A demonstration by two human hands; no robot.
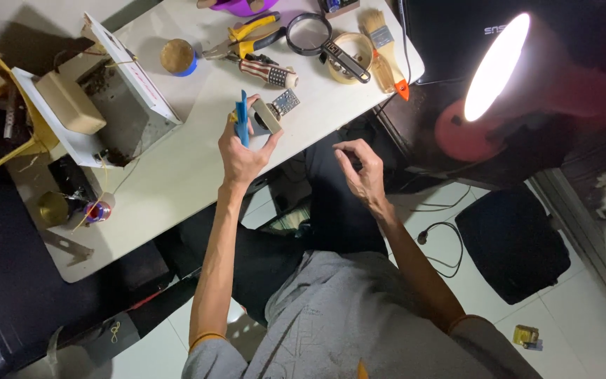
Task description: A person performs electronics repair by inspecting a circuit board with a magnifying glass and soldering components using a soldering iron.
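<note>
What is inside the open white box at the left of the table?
A tan block rests on the open white box, whose interior looks dark. Wires poke out at the edge; the block covers whatever lies beneath it.

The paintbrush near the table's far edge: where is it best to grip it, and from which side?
Probably by the wooden handle of the paintbrush, from above: it lies flat, bristles toward the far edge, orange tip nearest the person. The tape roll touches its left side, so the right side is freer.
</note>
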